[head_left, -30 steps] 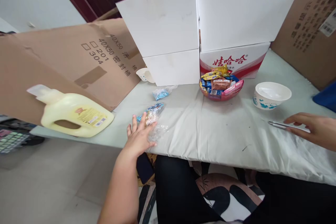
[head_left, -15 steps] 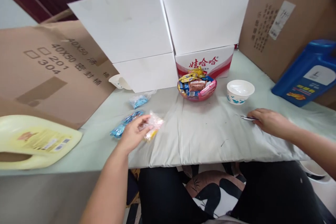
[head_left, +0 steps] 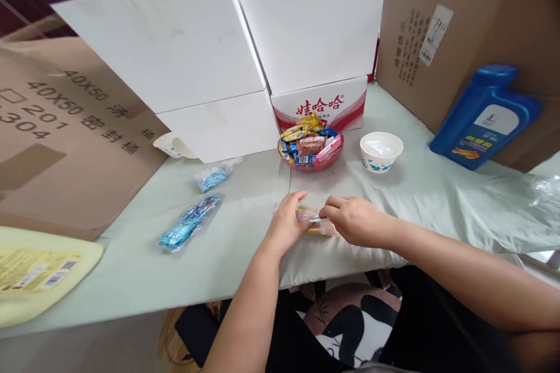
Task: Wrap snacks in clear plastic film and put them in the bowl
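Note:
My left hand point(head_left: 286, 226) and my right hand point(head_left: 353, 220) meet at the table's near edge, both closed on a clear plastic bag of sweets point(head_left: 311, 220) that lies between them. A thin metal tool point(head_left: 318, 219) shows at my right fingertips, pressed against the bag. A blue bag of sweets point(head_left: 188, 222) lies to the left of my left hand, and a smaller blue bag point(head_left: 213, 175) sits farther back. Behind my hands stands a red bowl point(head_left: 311, 164) heaped with wrapped sweets.
A white paper bowl point(head_left: 380, 152) stands right of the red bowl. White cartons point(head_left: 210, 64) and a red-printed box point(head_left: 326, 106) close off the back. Brown cardboard point(head_left: 65, 128) leans at left, a yellow jug point(head_left: 39, 271) lies front left, a blue jug point(head_left: 485, 116) stands right.
My left hand carried the clear bag from the left to the middle of the near edge. My right hand brought the metal tool over from the right to meet it. The view swung rightwards.

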`<control>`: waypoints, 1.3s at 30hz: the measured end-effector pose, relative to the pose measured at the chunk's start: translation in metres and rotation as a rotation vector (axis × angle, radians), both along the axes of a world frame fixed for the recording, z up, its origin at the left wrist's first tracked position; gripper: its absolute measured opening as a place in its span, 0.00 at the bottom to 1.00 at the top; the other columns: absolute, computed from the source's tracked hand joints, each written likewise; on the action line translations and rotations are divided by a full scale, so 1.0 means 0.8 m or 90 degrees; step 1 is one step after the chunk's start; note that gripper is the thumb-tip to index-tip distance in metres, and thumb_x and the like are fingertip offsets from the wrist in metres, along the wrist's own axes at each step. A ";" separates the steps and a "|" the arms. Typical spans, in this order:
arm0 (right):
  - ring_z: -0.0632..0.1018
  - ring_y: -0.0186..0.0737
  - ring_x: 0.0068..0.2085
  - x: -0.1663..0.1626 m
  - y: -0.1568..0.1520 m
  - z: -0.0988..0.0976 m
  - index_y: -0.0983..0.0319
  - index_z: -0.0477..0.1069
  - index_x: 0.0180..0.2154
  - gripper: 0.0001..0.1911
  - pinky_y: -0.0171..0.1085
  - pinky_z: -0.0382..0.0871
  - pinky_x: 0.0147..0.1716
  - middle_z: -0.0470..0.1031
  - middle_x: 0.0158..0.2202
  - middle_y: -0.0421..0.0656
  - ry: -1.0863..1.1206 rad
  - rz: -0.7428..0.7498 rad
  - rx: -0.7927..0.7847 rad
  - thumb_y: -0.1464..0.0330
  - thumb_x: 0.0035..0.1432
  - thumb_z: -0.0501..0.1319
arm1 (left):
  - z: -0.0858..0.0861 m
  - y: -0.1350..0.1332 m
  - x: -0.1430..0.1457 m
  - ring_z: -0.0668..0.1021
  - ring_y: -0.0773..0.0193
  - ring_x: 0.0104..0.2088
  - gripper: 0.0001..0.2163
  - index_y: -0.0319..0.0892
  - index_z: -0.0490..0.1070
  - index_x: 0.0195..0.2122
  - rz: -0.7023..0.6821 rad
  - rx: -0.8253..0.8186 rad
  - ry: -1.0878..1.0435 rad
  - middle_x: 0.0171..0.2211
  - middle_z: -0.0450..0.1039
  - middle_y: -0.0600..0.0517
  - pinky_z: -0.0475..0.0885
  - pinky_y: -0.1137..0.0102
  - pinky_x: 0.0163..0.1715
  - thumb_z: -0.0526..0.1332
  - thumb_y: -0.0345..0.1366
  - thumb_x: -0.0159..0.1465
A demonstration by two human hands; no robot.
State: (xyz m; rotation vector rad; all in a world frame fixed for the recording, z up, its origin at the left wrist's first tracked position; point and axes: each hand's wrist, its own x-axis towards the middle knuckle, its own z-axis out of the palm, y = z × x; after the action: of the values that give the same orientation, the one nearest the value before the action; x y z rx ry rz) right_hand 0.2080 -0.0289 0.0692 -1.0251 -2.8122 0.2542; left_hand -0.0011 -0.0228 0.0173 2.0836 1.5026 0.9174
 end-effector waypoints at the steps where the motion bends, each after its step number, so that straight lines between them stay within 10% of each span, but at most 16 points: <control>1: 0.76 0.42 0.36 -0.004 0.001 -0.001 0.63 0.71 0.49 0.17 0.38 0.65 0.32 0.73 0.43 0.49 -0.014 -0.005 -0.005 0.75 0.60 0.54 | -0.001 0.000 -0.006 0.74 0.54 0.51 0.22 0.46 0.70 0.51 -0.024 -0.024 0.004 0.50 0.72 0.47 0.68 0.59 0.53 0.67 0.32 0.53; 9: 0.78 0.41 0.37 0.072 0.030 -0.009 0.58 0.75 0.41 0.17 0.36 0.66 0.34 0.76 0.39 0.44 -0.045 -0.133 -0.097 0.78 0.54 0.54 | 0.006 -0.006 -0.007 0.73 0.53 0.52 0.10 0.48 0.78 0.43 -0.085 -0.009 0.054 0.49 0.73 0.47 0.66 0.57 0.55 0.63 0.32 0.60; 14: 0.76 0.51 0.43 0.093 0.046 -0.036 0.62 0.74 0.39 0.09 0.47 0.69 0.43 0.76 0.40 0.51 0.020 -0.264 0.017 0.71 0.60 0.56 | 0.008 -0.010 -0.003 0.74 0.55 0.47 0.08 0.46 0.78 0.40 -0.064 0.056 0.040 0.42 0.74 0.47 0.69 0.59 0.50 0.61 0.32 0.62; 20: 0.72 0.53 0.52 0.030 0.021 -0.050 0.61 0.64 0.58 0.34 0.51 0.68 0.50 0.71 0.52 0.54 0.248 -0.008 -0.043 0.57 0.53 0.68 | 0.012 -0.015 0.007 0.77 0.58 0.42 0.08 0.45 0.77 0.40 -0.062 0.042 -0.014 0.39 0.76 0.48 0.71 0.65 0.45 0.60 0.31 0.61; 26: 0.75 0.47 0.41 0.049 0.034 -0.039 0.61 0.74 0.40 0.06 0.45 0.70 0.41 0.76 0.37 0.49 0.327 -0.039 0.045 0.69 0.62 0.59 | 0.016 -0.012 -0.011 0.80 0.59 0.41 0.05 0.42 0.75 0.36 0.053 0.014 -0.266 0.37 0.79 0.48 0.73 0.66 0.44 0.61 0.35 0.61; 35: 0.75 0.47 0.43 0.068 0.028 -0.029 0.61 0.70 0.46 0.16 0.47 0.65 0.46 0.76 0.40 0.47 0.239 -0.057 -0.011 0.63 0.56 0.64 | 0.017 -0.007 -0.025 0.80 0.63 0.34 0.06 0.41 0.68 0.28 0.236 0.267 -0.413 0.26 0.72 0.56 0.74 0.64 0.41 0.56 0.25 0.56; 39: 0.73 0.47 0.44 0.055 0.015 -0.029 0.62 0.72 0.38 0.06 0.47 0.63 0.46 0.75 0.38 0.48 0.182 0.010 0.012 0.70 0.56 0.61 | 0.026 -0.029 -0.005 0.79 0.63 0.37 0.08 0.43 0.70 0.37 0.092 0.407 -0.272 0.33 0.73 0.53 0.75 0.62 0.41 0.54 0.25 0.62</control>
State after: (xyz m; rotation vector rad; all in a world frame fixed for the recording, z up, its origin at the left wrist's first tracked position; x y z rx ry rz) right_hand 0.2519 -0.0165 0.0457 -0.8836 -2.5614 0.3448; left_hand -0.0054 -0.0456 0.0382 1.9808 1.2386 1.9612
